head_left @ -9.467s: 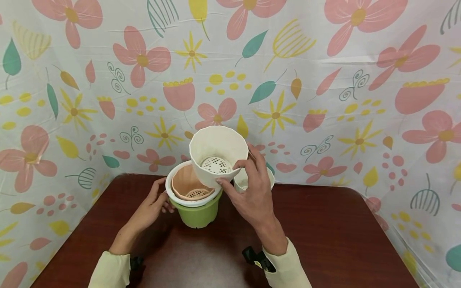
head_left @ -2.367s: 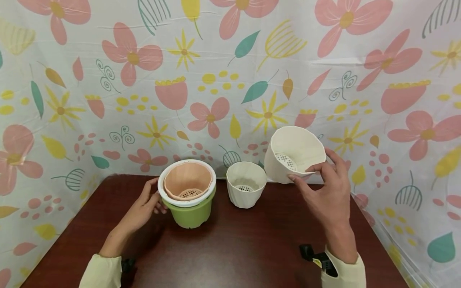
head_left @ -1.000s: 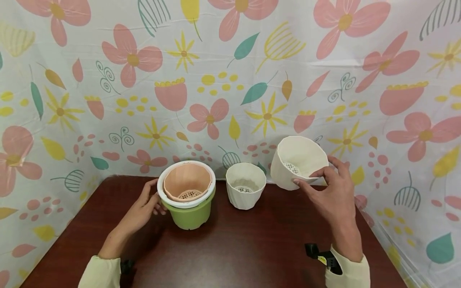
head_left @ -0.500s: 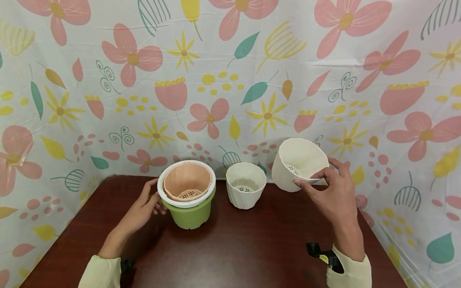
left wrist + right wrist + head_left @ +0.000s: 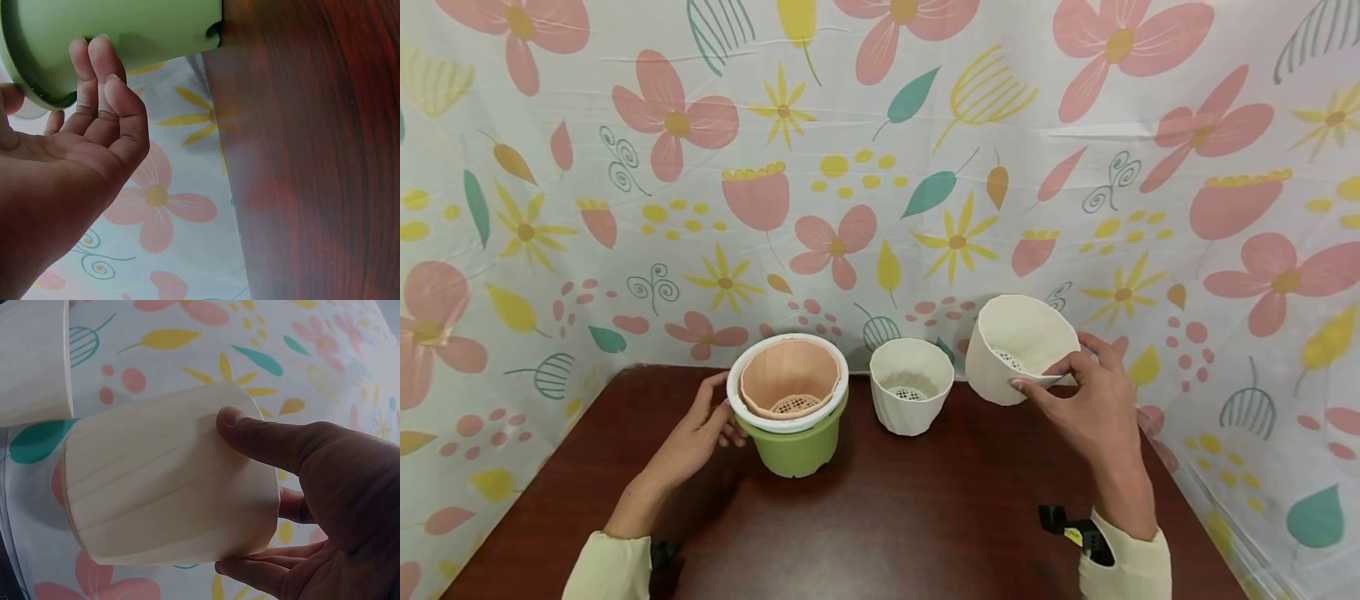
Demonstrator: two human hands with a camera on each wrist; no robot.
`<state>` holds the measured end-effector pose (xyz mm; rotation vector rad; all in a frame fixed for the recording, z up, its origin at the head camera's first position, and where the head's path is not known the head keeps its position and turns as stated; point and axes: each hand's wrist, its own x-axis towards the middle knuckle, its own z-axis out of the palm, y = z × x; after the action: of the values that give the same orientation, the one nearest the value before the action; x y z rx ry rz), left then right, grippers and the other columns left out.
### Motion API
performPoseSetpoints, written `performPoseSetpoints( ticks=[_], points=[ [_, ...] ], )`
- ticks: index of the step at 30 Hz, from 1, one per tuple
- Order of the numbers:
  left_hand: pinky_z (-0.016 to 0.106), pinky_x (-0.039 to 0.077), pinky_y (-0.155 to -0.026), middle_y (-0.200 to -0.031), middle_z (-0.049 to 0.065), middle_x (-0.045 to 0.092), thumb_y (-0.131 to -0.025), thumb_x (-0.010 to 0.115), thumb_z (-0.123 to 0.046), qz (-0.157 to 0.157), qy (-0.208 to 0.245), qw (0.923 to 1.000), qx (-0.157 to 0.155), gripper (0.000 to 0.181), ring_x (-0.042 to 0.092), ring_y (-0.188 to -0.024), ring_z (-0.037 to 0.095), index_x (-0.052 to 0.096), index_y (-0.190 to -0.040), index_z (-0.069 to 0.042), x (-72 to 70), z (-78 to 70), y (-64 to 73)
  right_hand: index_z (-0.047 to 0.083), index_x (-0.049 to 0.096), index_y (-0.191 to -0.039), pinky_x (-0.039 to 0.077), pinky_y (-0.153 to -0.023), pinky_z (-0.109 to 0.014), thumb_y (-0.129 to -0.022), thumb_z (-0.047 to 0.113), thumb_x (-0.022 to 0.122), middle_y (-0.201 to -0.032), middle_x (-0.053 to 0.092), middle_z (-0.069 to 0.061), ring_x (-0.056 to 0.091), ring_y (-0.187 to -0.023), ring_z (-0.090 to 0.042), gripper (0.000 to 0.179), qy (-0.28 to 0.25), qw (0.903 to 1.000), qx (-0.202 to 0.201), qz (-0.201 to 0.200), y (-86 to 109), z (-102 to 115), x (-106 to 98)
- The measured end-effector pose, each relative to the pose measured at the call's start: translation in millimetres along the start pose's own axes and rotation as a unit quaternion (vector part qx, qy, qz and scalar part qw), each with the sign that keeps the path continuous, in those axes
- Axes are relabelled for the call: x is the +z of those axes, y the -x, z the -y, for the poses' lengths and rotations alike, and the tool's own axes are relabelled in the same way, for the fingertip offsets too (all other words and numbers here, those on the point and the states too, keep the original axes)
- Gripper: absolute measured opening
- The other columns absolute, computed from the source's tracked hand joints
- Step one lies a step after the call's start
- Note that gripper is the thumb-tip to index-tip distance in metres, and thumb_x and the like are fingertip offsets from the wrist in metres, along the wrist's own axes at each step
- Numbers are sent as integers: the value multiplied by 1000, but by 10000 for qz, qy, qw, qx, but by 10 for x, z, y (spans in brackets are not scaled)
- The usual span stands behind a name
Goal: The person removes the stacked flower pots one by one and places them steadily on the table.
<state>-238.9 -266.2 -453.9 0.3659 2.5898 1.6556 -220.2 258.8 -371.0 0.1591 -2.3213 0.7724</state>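
Lots of plasticky pots here. A peach fluted pot (image 5: 790, 367) with a mesh base sits inside a white pot with a smooth, thick rim (image 5: 786, 426), and that's nested in a plain round green pot (image 5: 797, 454) on the glossy red-brown wood-grain table (image 5: 887, 517). The person's left hand (image 5: 703, 421) is pinching that stack at the rim, spare fingers bent against the green side. The white pot's body is mostly hidden, and both sleeves are cut off.

Right hand (image 5: 1092, 408) is gripping a cream faceted pot (image 5: 1017, 343) by its rim, thumb on the outer wall. It's tipped mouth toward the person, faint slanted ridges outside, holey base partly visible, just beside a smaller off-white twisted-ridge pot (image 5: 917, 412). Can't tell if it's touching the table.
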Motion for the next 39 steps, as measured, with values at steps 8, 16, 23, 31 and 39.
performPoseSetpoints(
  ticks=[8,16,23,31,39],
  points=[
    [36,53,-81,-104,17,66,-118,38,-32,24,-2,10000,-6,49,69,-91,30,20,-163,-25,-13,-16,-11,3,69,-80,37,-73,1,-72,22,101,-142,56,-27,70,-104,-42,38,-58,9998,-37,166,-8,-29,17],
    [36,53,-81,-105,19,65,-118,38,-31,34,49,10000,26,49,69,-91,30,20,-163,-25,8,-11,-25,6,67,-74,53,-76,-34,-70,23,101,-141,59,-27,58,-122,-44,39,174,9995,-99,252,-18,-65,9],
    [37,54,-81,-104,18,65,-118,39,-32,22,37,10000,25,49,69,-91,30,21,-162,-25,16,-14,-27,7,66,-74,52,-80,-58,-71,26,101,-142,59,-29,54,-132,-45,40,258,9987,-2,449,-17,-93,17],
    [37,53,-80,-103,18,66,-118,39,-32,-22,-12,10000,17,49,69,-90,31,21,-162,-24,-5,-5,-13,5,67,-74,52,-79,-56,-73,27,100,-136,60,-29,53,-132,-43,40,270,9974,-51,669,-13,-143,55],
    [37,54,-80,-103,17,65,-118,39,-33,-43,-50,10000,20,49,70,-88,30,22,-162,-23,10,-1,-5,7,68,-73,54,-70,-49,-71,28,101,-140,56,-32,54,-122,-42,39,281,9958,42,868,-6,-199,75]
  ],
)
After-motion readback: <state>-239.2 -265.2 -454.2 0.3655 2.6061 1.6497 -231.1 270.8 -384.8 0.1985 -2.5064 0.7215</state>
